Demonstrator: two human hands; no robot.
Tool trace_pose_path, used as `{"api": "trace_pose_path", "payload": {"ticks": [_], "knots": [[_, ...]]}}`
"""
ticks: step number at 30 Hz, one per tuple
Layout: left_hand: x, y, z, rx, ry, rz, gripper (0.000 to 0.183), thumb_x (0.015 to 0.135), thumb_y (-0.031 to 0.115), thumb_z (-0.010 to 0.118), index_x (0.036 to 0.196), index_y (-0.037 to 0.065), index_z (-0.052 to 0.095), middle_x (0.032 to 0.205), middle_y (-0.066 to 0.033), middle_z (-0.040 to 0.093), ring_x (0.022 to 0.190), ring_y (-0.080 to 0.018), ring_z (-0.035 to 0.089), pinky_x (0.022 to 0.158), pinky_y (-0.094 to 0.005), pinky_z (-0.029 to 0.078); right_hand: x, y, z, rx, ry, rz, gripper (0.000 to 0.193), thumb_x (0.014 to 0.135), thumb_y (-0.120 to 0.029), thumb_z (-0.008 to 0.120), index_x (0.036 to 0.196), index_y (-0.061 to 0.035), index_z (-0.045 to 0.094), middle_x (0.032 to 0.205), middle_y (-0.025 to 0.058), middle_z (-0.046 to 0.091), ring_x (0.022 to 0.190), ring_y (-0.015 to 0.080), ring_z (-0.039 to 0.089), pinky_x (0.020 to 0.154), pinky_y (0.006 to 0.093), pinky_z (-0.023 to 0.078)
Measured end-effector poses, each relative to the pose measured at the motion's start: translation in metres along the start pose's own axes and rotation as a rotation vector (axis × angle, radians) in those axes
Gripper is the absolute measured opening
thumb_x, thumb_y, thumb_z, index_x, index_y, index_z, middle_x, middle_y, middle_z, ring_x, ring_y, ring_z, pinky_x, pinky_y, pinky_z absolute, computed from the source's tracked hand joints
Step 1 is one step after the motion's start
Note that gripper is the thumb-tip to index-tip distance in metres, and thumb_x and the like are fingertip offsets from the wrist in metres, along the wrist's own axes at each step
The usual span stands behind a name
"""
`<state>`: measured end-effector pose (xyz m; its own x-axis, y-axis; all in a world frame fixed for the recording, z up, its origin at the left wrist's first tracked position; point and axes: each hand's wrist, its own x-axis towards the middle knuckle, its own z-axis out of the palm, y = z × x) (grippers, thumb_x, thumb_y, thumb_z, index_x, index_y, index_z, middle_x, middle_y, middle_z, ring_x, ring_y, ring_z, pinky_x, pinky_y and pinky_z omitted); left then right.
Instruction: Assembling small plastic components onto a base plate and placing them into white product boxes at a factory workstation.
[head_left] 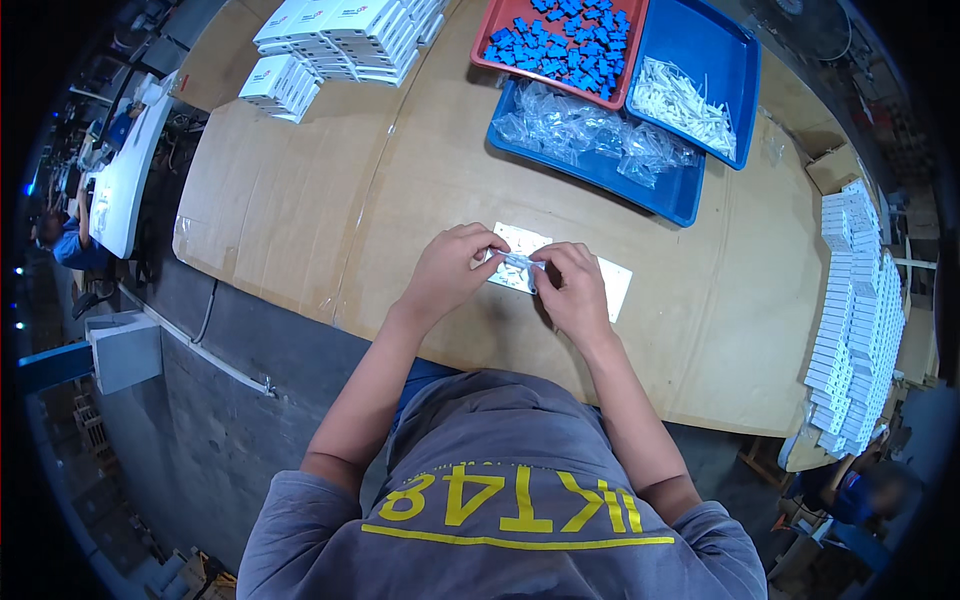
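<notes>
Both my hands meet over the middle of the cardboard-covered table [430, 200]. Between them is a small clear plastic bag [518, 260], folded or rolled narrow; what is inside it is too small to make out. My left hand [452, 268] pinches the bag's left end between thumb and fingertips. At its right end, my right hand [574, 288] grips it the same way. Beneath the hands lies a white printed sheet [616, 286], partly covered by them and the bag.
Beyond my hands, a blue tray [600, 190] holds clear plastic bags. Behind it are a red tray [478, 62] of blue plastic pieces and another blue tray [738, 90] of thin white pieces. White boxes [345, 35] are stacked far left, more white boxes [850, 310] at right. People work nearby.
</notes>
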<state>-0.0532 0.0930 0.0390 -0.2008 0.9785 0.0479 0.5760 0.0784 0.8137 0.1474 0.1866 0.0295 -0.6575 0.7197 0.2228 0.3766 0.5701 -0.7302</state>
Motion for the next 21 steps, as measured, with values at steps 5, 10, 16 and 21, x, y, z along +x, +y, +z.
{"api": "trace_pose_path", "payload": {"ticks": [5, 10, 16, 21], "knots": [[-0.002, -0.005, 0.006, 0.150, 0.042, 0.069, 0.011, 0.087, 0.010, 0.074, 0.097, 0.006, 0.075, 0.095, -0.0080, 0.072, 0.082, -0.0266, 0.066, 0.075, -0.0384, 0.052, -0.002, 0.000, 0.003, -0.058, 0.014, -0.006, 0.010, 0.083, -0.008, 0.077, 0.093, -0.0069, 0.073, 0.093, 0.0064, 0.071, 0.096, 0.0281, 0.065, 0.087, 0.0406, 0.047], [-0.002, -0.006, 0.009, 0.225, 0.075, 0.089, 0.009, 0.086, 0.011, 0.075, 0.095, 0.008, 0.076, 0.095, -0.0062, 0.072, 0.086, -0.0263, 0.066, 0.079, -0.0390, 0.051, -0.005, 0.000, 0.006, -0.108, 0.015, -0.026, 0.013, 0.083, -0.009, 0.079, 0.094, -0.0067, 0.074, 0.094, 0.0071, 0.073, 0.097, 0.0263, 0.067, 0.090, 0.0406, 0.047], [-0.004, -0.011, 0.003, 0.212, 0.061, 0.149, 0.011, 0.086, 0.012, 0.075, 0.096, 0.007, 0.077, 0.102, -0.0047, 0.071, 0.090, -0.0259, 0.067, 0.082, -0.0393, 0.052, -0.009, -0.003, 0.014, -0.155, 0.058, -0.023, 0.009, 0.082, -0.012, 0.081, 0.089, -0.0082, 0.076, 0.096, 0.0025, 0.075, 0.099, 0.0230, 0.067, 0.092, 0.0391, 0.045], [-0.018, -0.010, -0.007, 0.223, -0.031, 0.232, 0.024, 0.088, 0.019, 0.079, 0.108, 0.008, 0.077, 0.110, -0.0040, 0.069, 0.094, -0.0258, 0.067, 0.085, -0.0389, 0.053, -0.008, -0.009, 0.016, -0.232, 0.074, -0.048, 0.005, 0.082, -0.011, 0.080, 0.086, -0.0081, 0.077, 0.097, 0.0011, 0.073, 0.097, 0.0225, 0.065, 0.092, 0.0393, 0.043]]}}
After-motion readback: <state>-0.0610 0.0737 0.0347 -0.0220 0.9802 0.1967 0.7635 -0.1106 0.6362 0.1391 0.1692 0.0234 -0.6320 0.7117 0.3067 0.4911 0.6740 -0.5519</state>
